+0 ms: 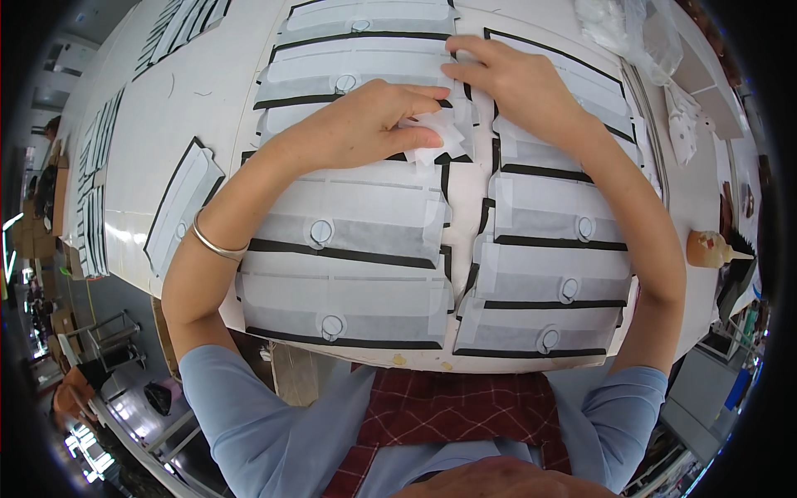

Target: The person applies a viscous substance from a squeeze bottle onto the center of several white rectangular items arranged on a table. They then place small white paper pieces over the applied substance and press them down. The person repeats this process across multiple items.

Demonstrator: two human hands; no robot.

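Observation:
Rows of flat grey-white fabric-like panels with black edges and a small round marked piece lie on the white table [470, 184]. My left hand [365, 124] reaches over the left row. Crumpled thin white scraps [436, 137] are gripped between its thumb and fingers, covering part of a panel's right end. Beyond it, my right hand [519, 83] curls over the gap between the rows. Its index finger and thumb are spread apart, with their tips at the right edge of a far panel [357, 68]. A silver bangle [217, 241] circles my left forearm.
One loose panel [184, 203] lies at an angle left of my left arm. Overlapping panels [100, 158] line the table's left edge. Clear plastic bags [643, 37] sit at the far right; a squeeze bottle with a pointed tip [710, 249] lies by the right edge.

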